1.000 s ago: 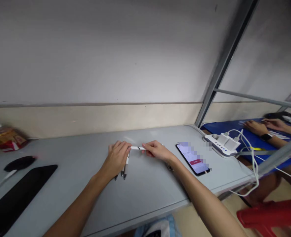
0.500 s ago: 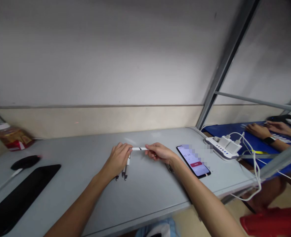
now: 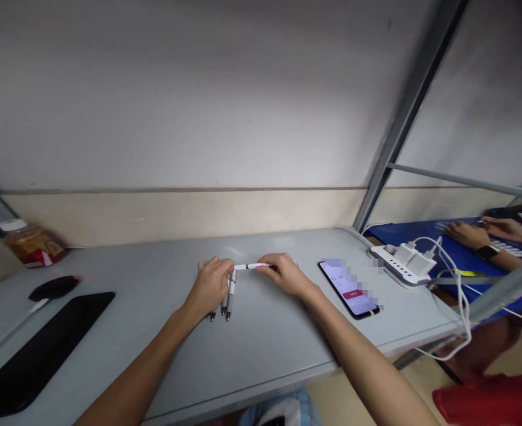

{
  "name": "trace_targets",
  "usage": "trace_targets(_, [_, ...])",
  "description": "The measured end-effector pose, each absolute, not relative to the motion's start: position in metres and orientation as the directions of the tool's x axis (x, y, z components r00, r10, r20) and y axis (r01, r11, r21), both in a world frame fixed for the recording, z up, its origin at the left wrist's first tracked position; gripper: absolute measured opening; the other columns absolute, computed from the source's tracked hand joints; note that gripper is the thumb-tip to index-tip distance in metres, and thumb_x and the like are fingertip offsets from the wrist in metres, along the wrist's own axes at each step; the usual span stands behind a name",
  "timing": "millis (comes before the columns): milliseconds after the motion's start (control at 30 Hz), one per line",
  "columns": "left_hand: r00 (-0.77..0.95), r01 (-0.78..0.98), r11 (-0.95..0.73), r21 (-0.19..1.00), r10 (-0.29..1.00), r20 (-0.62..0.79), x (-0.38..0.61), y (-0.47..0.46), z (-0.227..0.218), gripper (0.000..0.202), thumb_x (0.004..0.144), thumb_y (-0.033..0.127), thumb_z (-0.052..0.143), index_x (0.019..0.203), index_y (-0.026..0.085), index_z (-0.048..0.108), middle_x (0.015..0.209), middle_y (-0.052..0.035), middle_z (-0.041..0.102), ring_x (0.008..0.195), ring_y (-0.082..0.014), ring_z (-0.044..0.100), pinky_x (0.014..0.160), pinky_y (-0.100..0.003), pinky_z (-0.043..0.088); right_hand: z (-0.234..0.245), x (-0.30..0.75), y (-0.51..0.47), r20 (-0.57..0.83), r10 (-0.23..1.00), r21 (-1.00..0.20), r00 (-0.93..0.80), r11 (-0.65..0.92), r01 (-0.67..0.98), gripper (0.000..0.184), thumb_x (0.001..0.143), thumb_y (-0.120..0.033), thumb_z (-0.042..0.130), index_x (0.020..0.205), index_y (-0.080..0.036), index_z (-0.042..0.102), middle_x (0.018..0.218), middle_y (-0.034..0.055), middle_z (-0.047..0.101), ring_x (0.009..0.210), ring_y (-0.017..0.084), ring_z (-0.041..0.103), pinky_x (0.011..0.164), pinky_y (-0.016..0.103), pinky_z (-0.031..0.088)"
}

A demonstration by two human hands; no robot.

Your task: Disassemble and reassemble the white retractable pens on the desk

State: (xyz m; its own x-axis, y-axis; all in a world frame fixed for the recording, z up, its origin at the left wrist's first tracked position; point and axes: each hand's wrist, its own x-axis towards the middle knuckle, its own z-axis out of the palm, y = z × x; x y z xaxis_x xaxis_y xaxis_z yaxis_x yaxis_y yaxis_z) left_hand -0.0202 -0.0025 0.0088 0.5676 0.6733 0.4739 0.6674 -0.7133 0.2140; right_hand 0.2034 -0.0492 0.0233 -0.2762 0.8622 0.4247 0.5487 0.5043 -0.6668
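A white pen [image 3: 245,267] with a dark band spans the gap between my two hands, lying crosswise above the grey desk. My left hand [image 3: 211,283] is closed around its left end, and the fingers of my right hand [image 3: 284,273] pinch the right end. Several more white pens with grey grips and metal tips [image 3: 230,299] lie side by side on the desk under and beside my left hand, tips toward me. Their upper ends are partly hidden by that hand.
A phone [image 3: 348,290] lies right of my hands, before a white power strip [image 3: 400,266] with plugs and cables. At left are a black mouse [image 3: 53,289], a long black pad [image 3: 43,355] and a capped jar [image 3: 34,244]. Another person's hands [image 3: 469,235] rest over a blue mat.
My right hand has turned over, with its back now more upward, while still pinching the pen. My left hand stays nearly in place. The view has shifted slightly.
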Motion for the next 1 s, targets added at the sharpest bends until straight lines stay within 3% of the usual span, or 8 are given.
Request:
trace_targets(100, [0.528, 0.686, -0.671, 0.283, 0.726, 0.440, -0.0205, 0.0002, 0.0051, 0.026, 0.094, 0.020, 0.031, 0.079, 0.019, 0.052, 0.074, -0.0010, 0.058, 0.078, -0.0190, 0.052, 0.075, -0.033, 0.030, 0.0205, 0.2018, -0.0482, 0.494, 0.835, -0.580, -0.242, 0.524, 0.624, 0.024, 0.089, -0.037, 0.057, 0.099, -0.018, 0.068, 0.084, 0.0052, 0.065, 0.072, 0.014, 0.053, 0.068, 0.025, 0.037])
trace_targets(233, [0.530, 0.694, -0.661, 0.285, 0.737, 0.420, -0.0191, -0.0014, 0.0052, 0.028, 0.096, 0.026, 0.029, 0.083, 0.021, 0.053, 0.079, -0.0008, 0.060, 0.083, -0.0197, 0.052, 0.078, -0.035, 0.029, 0.0163, 0.2029, -0.0462, 0.417, 0.894, -0.642, -0.165, 0.418, 0.643, 0.027, 0.093, -0.035, 0.048, 0.088, -0.017, 0.068, 0.071, 0.0019, 0.064, 0.062, 0.012, 0.052, 0.062, 0.024, 0.036])
trace_targets(333, [0.532, 0.685, -0.663, 0.302, 0.738, 0.414, -0.0196, -0.0041, 0.0079, 0.029, 0.097, 0.030, 0.029, 0.086, 0.021, 0.054, 0.082, -0.0006, 0.060, 0.085, -0.0192, 0.052, 0.080, -0.035, 0.028, 0.0155, 0.2030, -0.0451, 0.485, 0.866, -0.672, -0.123, 0.459, 0.581, 0.014, 0.085, -0.029, 0.059, 0.090, -0.018, 0.066, 0.085, 0.0028, 0.065, 0.072, 0.013, 0.055, 0.065, 0.023, 0.039])
trace_targets(400, [0.527, 0.683, -0.660, 0.313, 0.742, 0.415, -0.0200, -0.0054, 0.0097, 0.027, 0.097, 0.032, 0.030, 0.088, 0.021, 0.054, 0.084, -0.0007, 0.061, 0.087, -0.0191, 0.052, 0.081, -0.035, 0.029, 0.0156, 0.2025, -0.0447, 0.499, 0.863, -0.711, -0.081, 0.461, 0.530, 0.026, 0.078, -0.031, 0.067, 0.101, -0.019, 0.063, 0.094, 0.0036, 0.064, 0.077, 0.014, 0.056, 0.066, 0.023, 0.040])
trace_targets(567, [0.544, 0.667, -0.676, 0.313, 0.729, 0.415, -0.0193, -0.0068, 0.0103, 0.025, 0.097, 0.034, 0.032, 0.096, 0.022, 0.054, 0.087, -0.0015, 0.062, 0.087, -0.0190, 0.053, 0.084, -0.036, 0.029, 0.0157, 0.2029, -0.0439, 0.330, 0.943, -0.785, -0.043, 0.299, 0.542, 0.041, 0.092, -0.044, 0.044, 0.075, -0.015, 0.066, 0.057, -0.0002, 0.055, 0.055, 0.011, 0.048, 0.059, 0.024, 0.036])
trace_targets(733, [0.559, 0.648, -0.687, 0.327, 0.722, 0.408, -0.0188, -0.0064, 0.0084, 0.024, 0.098, 0.033, 0.030, 0.102, 0.022, 0.051, 0.089, -0.0017, 0.062, 0.085, -0.0189, 0.055, 0.084, -0.036, 0.030, 0.0150, 0.2048, -0.0424, 0.439, 0.898, -0.797, -0.029, 0.404, 0.448, 0.025, 0.081, -0.035, 0.063, 0.100, -0.019, 0.065, 0.093, 0.0037, 0.064, 0.078, 0.014, 0.056, 0.065, 0.023, 0.039])
trace_targets(900, [0.584, 0.645, -0.702, 0.303, 0.708, 0.396, -0.0184, -0.0062, 0.0075, 0.023, 0.098, 0.032, 0.029, 0.101, 0.023, 0.051, 0.087, -0.0002, 0.062, 0.083, -0.0180, 0.055, 0.083, -0.035, 0.029, 0.0134, 0.2064, -0.0419, 0.265, 0.963, -0.825, -0.058, 0.257, 0.502, 0.038, 0.090, -0.045, 0.047, 0.083, -0.014, 0.067, 0.066, 0.0022, 0.060, 0.060, 0.012, 0.050, 0.062, 0.025, 0.038])
trace_targets(1000, [0.592, 0.654, -0.706, 0.271, 0.701, 0.398, -0.0186, -0.0056, 0.0068, 0.024, 0.097, 0.031, 0.031, 0.097, 0.023, 0.053, 0.085, -0.0005, 0.062, 0.082, -0.0182, 0.054, 0.080, -0.034, 0.029, 0.0152, 0.2062, -0.0428, 0.377, 0.922, -0.792, -0.094, 0.373, 0.483, 0.025, 0.083, -0.038, 0.059, 0.092, -0.016, 0.067, 0.081, 0.0023, 0.063, 0.070, 0.012, 0.052, 0.065, 0.023, 0.038])
